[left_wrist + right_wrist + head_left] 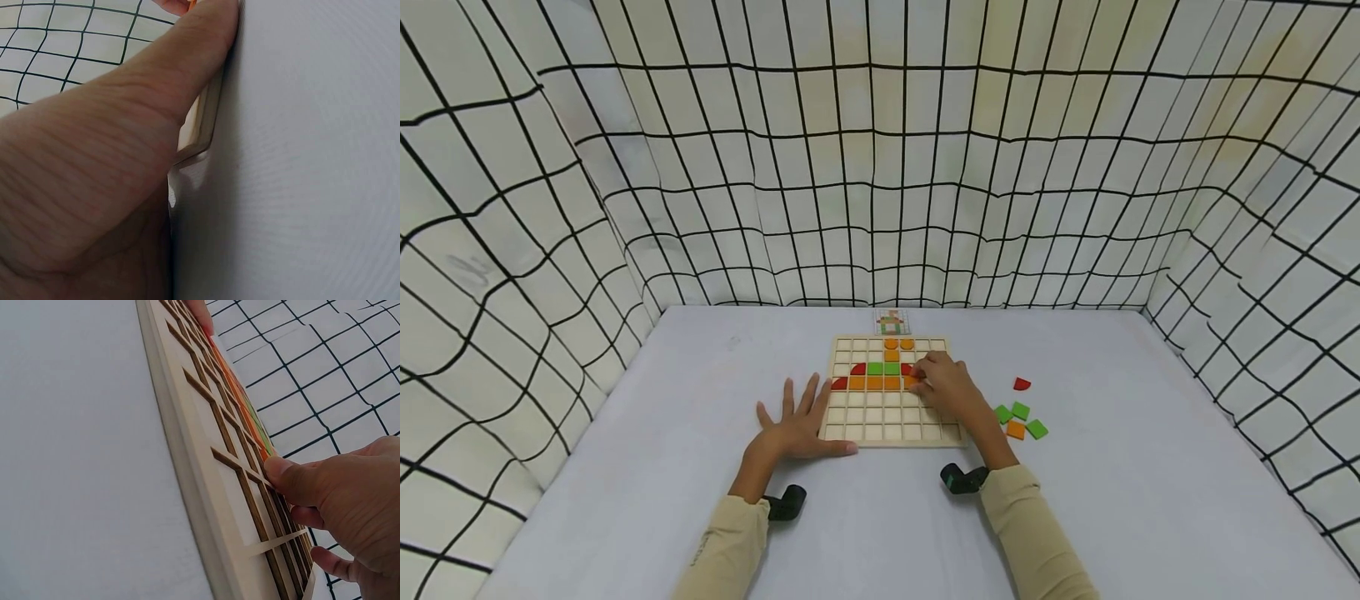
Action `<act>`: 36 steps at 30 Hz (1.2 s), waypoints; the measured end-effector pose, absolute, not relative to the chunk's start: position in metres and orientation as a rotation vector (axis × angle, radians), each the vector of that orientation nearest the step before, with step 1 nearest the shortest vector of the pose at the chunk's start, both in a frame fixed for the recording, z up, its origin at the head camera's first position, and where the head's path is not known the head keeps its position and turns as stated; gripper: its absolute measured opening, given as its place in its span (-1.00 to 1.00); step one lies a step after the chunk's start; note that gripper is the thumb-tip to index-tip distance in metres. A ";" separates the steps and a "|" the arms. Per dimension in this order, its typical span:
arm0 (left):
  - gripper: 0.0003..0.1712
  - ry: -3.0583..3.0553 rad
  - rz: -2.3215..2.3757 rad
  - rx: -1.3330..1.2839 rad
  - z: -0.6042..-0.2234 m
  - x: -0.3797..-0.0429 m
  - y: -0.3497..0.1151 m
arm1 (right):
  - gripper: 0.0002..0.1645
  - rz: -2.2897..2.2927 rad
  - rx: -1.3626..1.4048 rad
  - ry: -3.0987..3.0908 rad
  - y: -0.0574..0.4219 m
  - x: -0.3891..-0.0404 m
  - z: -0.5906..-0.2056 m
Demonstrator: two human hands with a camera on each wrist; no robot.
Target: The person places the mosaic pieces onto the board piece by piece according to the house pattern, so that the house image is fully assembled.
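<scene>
Black-gridded white wall (887, 208) behind white table (647, 467). Left hand (797, 432) rests, fingers splayed, thumb at near edge of wooden board (889, 432), apparently steadying it. Board mid-table, set tiles (874, 383) forming rows; pattern card (892, 322) just past far edge. Right hand (947, 385) pinches orange tile (909, 383) near row's right end: seating step, by look; next move likely calls for pressing level, letting go. Right, loose: green tiles (1020, 410), spare orange tile (1016, 430), red quarter (1022, 383); right forearm (995, 442) partly in way.
</scene>
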State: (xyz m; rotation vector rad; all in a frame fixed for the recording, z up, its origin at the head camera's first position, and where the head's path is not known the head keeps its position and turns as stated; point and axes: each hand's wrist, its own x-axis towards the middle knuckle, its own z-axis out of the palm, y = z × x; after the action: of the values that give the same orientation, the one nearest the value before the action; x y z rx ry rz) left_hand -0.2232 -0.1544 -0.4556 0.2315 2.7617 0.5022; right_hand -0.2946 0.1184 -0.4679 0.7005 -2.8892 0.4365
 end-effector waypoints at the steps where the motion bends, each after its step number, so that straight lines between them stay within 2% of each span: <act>1: 0.42 2.763 0.505 0.230 -0.455 -0.223 -0.155 | -0.65 0.440 0.696 -2.888 0.118 -0.295 -0.468; 29: 0.40 2.766 0.508 0.229 -0.453 -0.221 -0.153 | -0.72 0.525 0.704 -2.874 0.117 -0.292 -0.463; 36: 0.41 2.767 0.501 0.230 -0.453 -0.221 -0.153 | -0.68 0.571 0.690 -2.879 0.120 -0.293 -0.465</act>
State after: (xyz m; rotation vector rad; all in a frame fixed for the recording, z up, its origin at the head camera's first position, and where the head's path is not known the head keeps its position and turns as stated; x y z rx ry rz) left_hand -0.2215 -0.1534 -0.4529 0.2296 2.7673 0.5006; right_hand -0.2935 0.1205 -0.4647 0.6903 -2.8785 0.5709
